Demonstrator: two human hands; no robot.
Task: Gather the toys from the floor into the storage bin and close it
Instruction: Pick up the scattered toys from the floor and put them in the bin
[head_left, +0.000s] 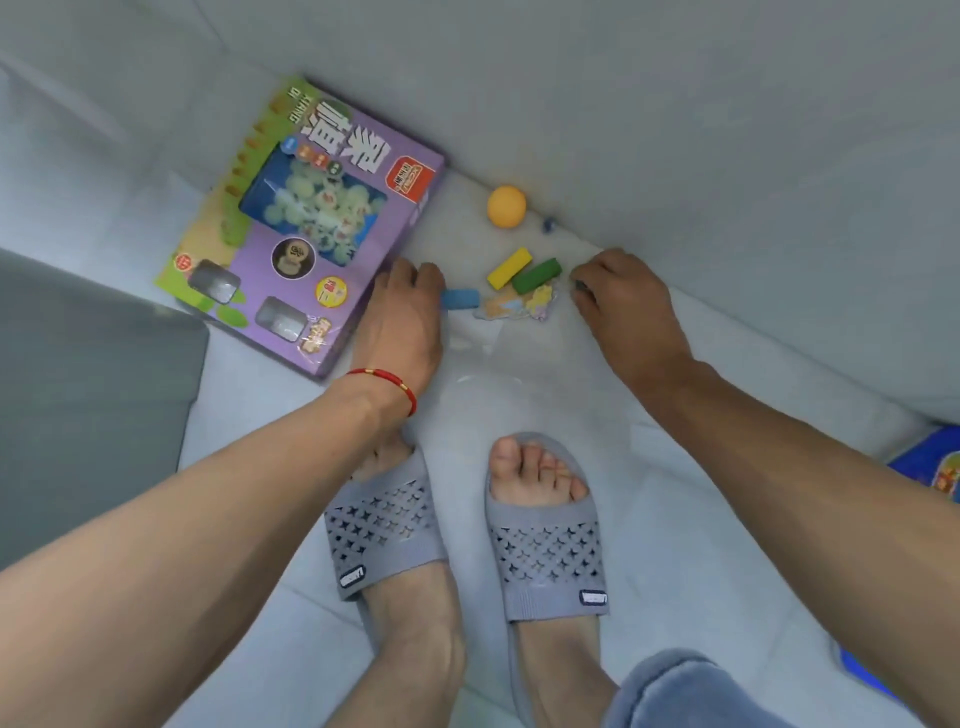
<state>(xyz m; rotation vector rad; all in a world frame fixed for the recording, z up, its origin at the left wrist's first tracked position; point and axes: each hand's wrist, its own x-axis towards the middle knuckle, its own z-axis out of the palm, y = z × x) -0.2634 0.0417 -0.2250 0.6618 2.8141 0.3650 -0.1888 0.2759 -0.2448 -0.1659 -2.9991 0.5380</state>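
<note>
- Purple game box (306, 228) lies flat, just beyond the left hand (400, 322).
- Blue block (460, 299) touches the left fingertips.
- Yellow block (510, 267), green block (537, 275) and flat cutouts (519, 305) lie between the hands.
- Orange ball (506, 206) rests beyond them.

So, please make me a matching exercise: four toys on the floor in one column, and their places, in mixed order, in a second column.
Toys:
1. orange ball
2. blue block
3. green block
4. purple game box

Places:
A. at the fingertips of the left hand
B. far left, lying flat on the floor
C. farthest from the feet, near the wall
D. beside the yellow block, between the two hands

Pairs: 1-C, 2-A, 3-D, 4-B
</note>
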